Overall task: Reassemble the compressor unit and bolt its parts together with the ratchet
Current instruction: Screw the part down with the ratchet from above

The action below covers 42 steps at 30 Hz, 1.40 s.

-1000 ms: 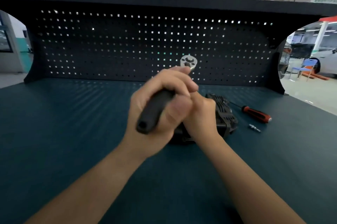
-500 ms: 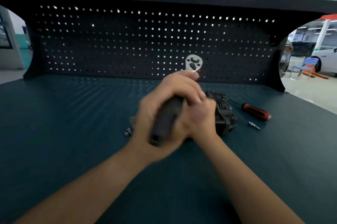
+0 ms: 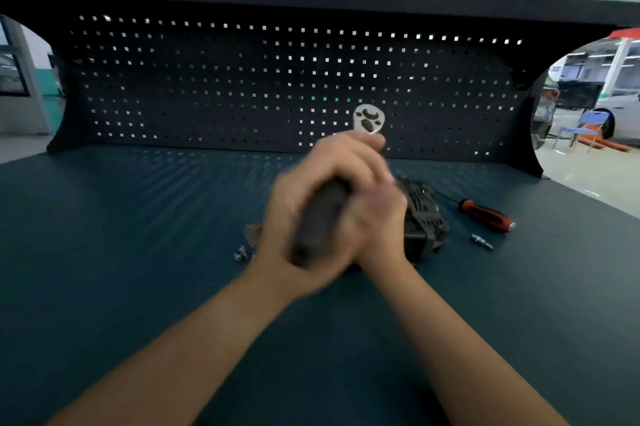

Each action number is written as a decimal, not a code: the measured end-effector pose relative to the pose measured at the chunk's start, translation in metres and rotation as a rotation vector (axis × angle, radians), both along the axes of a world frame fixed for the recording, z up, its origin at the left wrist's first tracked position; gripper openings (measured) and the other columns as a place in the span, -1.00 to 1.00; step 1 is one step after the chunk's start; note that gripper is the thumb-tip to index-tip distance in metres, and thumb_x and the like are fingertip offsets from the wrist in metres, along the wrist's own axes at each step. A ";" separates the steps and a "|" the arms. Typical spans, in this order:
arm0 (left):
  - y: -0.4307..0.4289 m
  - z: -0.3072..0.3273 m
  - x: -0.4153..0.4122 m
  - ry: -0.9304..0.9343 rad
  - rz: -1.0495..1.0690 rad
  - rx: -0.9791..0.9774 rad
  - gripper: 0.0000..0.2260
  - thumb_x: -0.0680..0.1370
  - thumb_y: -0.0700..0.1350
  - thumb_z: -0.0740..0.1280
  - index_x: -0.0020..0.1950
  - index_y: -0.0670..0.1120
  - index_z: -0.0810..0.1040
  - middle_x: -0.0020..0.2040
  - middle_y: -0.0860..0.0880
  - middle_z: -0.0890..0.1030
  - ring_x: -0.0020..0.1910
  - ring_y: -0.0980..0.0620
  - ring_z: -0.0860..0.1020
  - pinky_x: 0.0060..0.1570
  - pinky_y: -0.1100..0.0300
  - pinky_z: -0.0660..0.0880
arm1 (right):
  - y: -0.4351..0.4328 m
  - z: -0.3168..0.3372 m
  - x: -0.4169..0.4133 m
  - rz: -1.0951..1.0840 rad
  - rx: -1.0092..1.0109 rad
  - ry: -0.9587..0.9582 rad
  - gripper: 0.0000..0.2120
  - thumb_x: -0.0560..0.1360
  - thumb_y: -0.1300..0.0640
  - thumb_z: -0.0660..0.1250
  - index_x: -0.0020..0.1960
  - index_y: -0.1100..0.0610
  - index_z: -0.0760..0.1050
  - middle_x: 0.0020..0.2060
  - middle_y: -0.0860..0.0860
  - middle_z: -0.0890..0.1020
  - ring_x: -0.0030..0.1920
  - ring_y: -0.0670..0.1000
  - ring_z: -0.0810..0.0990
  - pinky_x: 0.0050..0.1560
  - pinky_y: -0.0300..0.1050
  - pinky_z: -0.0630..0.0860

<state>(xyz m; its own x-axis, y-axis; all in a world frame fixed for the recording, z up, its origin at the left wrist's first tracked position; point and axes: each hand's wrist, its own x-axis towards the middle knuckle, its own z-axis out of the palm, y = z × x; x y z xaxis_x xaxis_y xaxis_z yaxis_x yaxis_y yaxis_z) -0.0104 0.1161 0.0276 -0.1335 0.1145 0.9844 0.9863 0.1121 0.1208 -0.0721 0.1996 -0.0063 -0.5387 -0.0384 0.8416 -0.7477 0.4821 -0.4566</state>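
While motion blurs frame centre, left hand (image 3: 304, 190) grips black-handled steel ratchet (image 3: 368, 120) | right hand (image 3: 381, 217): grip unreadable | likely rigid, weighty: hold handle end.

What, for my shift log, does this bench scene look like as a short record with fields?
left hand: grips the dark handle of the silver-headed ratchet, head raised
right hand: against the left hand; grip blurred
black ribbed compressor unit: on the teal bench, behind the hands
red-and-black screwdriver: right of the unit
loose metal bolts: left of the hands
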 end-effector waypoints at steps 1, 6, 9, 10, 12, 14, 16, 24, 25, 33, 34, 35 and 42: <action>-0.008 0.006 0.001 -0.092 -0.129 0.076 -0.75 0.56 0.10 0.23 -0.26 0.04 0.51 -0.29 0.08 0.56 -0.04 0.05 0.56 0.11 0.15 0.41 | 0.004 0.001 0.002 0.031 -0.056 0.040 -0.93 0.47 0.26 0.33 -0.12 0.25 0.58 -0.43 -0.09 0.53 -0.39 -0.18 0.43 -0.35 -0.36 0.33; -0.037 0.057 -0.017 -0.636 -0.636 0.876 -0.65 0.57 -0.01 0.11 -0.37 -0.10 0.39 -0.61 0.03 0.30 -0.54 0.05 0.40 -0.34 0.23 0.46 | 0.009 0.009 0.003 0.254 0.018 -0.083 -0.73 0.58 0.21 0.20 0.25 0.21 0.50 -0.10 0.15 0.69 -0.23 -0.11 0.64 -0.18 -0.23 0.53; -0.041 0.071 -0.037 -0.810 -0.990 1.016 -0.67 0.55 0.00 0.12 -0.36 -0.13 0.36 -0.68 0.07 0.18 -0.70 0.13 0.19 -0.62 0.37 0.28 | 0.013 0.017 0.000 0.281 0.128 -0.065 -0.75 0.56 0.23 0.25 0.21 0.23 0.54 -0.09 0.05 0.69 -0.29 -0.41 0.52 -0.24 -0.52 0.40; -0.044 0.073 -0.040 -0.841 -1.080 0.953 -0.65 0.56 0.02 0.11 -0.36 -0.13 0.37 -0.70 0.08 0.18 -0.71 0.14 0.18 -0.65 0.37 0.24 | 0.017 0.021 -0.001 0.303 0.167 -0.079 -0.74 0.55 0.22 0.26 0.22 0.21 0.53 -0.09 0.01 0.69 -0.26 -0.40 0.53 -0.23 -0.54 0.38; -0.045 0.073 -0.042 -0.886 -1.119 0.837 -0.63 0.56 0.04 0.11 -0.36 -0.13 0.39 -0.71 0.07 0.20 -0.72 0.15 0.18 -0.66 0.35 0.22 | 0.024 0.026 -0.002 0.312 0.255 -0.041 -0.74 0.53 0.20 0.30 0.21 0.21 0.54 -0.12 -0.04 0.68 -0.21 -0.26 0.57 -0.23 -0.48 0.41; -0.043 0.067 -0.038 -0.872 -1.028 0.795 -0.63 0.55 0.02 0.12 -0.41 -0.12 0.40 -0.68 0.08 0.22 -0.69 0.14 0.22 -0.60 0.32 0.30 | 0.025 0.024 -0.002 0.233 0.299 0.104 -0.80 0.51 0.21 0.29 0.07 0.26 0.60 -0.31 0.07 0.67 -0.37 -0.04 0.53 -0.35 -0.28 0.42; -0.036 0.051 -0.027 -0.638 -0.738 0.643 -0.66 0.55 -0.03 0.17 -0.43 -0.06 0.43 -0.60 0.09 0.34 -0.54 0.11 0.39 -0.37 0.23 0.46 | 0.018 0.019 -0.001 0.106 0.226 0.189 -0.81 0.49 0.22 0.28 -0.08 0.31 0.61 -0.48 0.10 0.57 -0.53 -0.02 0.39 -0.48 -0.21 0.33; -0.037 0.035 -0.002 -0.478 -0.553 0.450 -0.68 0.55 0.04 0.19 -0.34 -0.03 0.54 -0.47 0.03 0.52 -0.31 0.02 0.57 0.04 0.06 0.47 | 0.023 0.032 -0.001 0.308 0.130 -0.149 -0.90 0.48 0.14 0.37 -0.08 0.17 0.62 -0.36 -0.11 0.63 -0.30 -0.21 0.55 -0.23 -0.40 0.42; -0.041 0.045 -0.011 -0.615 -0.628 0.610 -0.66 0.54 0.03 0.17 -0.37 -0.07 0.51 -0.55 0.02 0.44 -0.42 0.03 0.52 0.04 0.02 0.47 | 0.024 0.038 -0.002 0.362 0.198 -0.225 -0.85 0.51 0.13 0.33 0.03 0.16 0.59 -0.22 -0.07 0.67 -0.17 -0.19 0.61 -0.07 -0.32 0.50; -0.035 0.056 -0.019 -0.649 -0.234 0.131 -0.75 0.53 -0.17 0.17 -0.35 -0.06 0.44 -0.37 -0.07 0.61 -0.13 0.01 0.62 0.06 0.21 0.47 | 0.022 0.037 -0.008 0.173 0.231 0.056 -0.86 0.53 0.30 0.25 -0.13 0.29 0.56 -0.48 -0.33 0.54 -0.37 -0.37 0.49 -0.38 -0.55 0.26; -0.035 0.040 -0.021 -0.632 -0.169 -0.066 -0.76 0.52 -0.26 0.22 -0.33 -0.03 0.40 -0.27 -0.17 0.65 -0.04 0.01 0.61 -0.03 0.40 0.45 | 0.020 0.036 -0.006 0.078 0.262 0.139 -0.88 0.49 0.30 0.26 -0.15 0.29 0.56 -0.50 -0.26 0.55 -0.34 -0.27 0.50 -0.41 -0.51 0.23; -0.034 0.030 -0.020 -0.655 -0.043 -0.234 -0.71 0.48 -0.35 0.30 -0.27 0.00 0.36 -0.23 -0.15 0.67 -0.04 0.12 0.61 -0.16 0.52 0.42 | 0.017 0.033 -0.004 -0.012 0.347 0.213 -0.86 0.45 0.25 0.27 -0.13 0.29 0.57 -0.48 -0.14 0.59 -0.24 -0.14 0.48 -0.41 -0.43 0.20; -0.053 0.031 -0.017 -0.630 -0.597 0.639 -0.66 0.54 0.06 0.17 -0.34 -0.02 0.57 -0.49 0.05 0.48 -0.27 0.07 0.61 -0.12 0.17 0.56 | 0.023 0.038 -0.001 0.303 0.357 -0.114 -0.77 0.59 0.12 0.20 0.21 0.03 0.49 -0.05 -0.03 0.68 -0.10 -0.09 0.62 -0.06 -0.19 0.50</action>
